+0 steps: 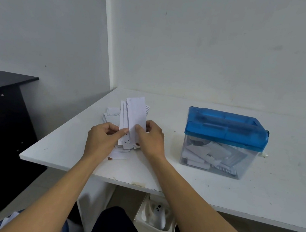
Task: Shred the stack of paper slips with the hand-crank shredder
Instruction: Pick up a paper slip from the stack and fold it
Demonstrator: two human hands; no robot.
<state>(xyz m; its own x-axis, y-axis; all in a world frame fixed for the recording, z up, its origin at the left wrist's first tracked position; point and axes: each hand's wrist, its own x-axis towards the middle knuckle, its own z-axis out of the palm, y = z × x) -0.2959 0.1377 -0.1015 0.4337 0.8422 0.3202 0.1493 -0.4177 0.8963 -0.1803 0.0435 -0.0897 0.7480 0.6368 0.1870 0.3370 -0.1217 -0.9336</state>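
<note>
While my left hand [101, 137] and right hand [151, 139] pinch slips [135, 113] left of the shredder [226, 131], I should square their edges.

1. The white tabletop [179, 177] carries small dark marks and a brownish stain at its near edge.
2. A loose pile of paper slips [119, 153] lies on it.
3. The shredder [224, 144], a blue lid on a clear bin holding paper pieces, stands at 3 o'clock from the pile, well apart.

Head-worn view, forward-down over table [254, 195]
</note>
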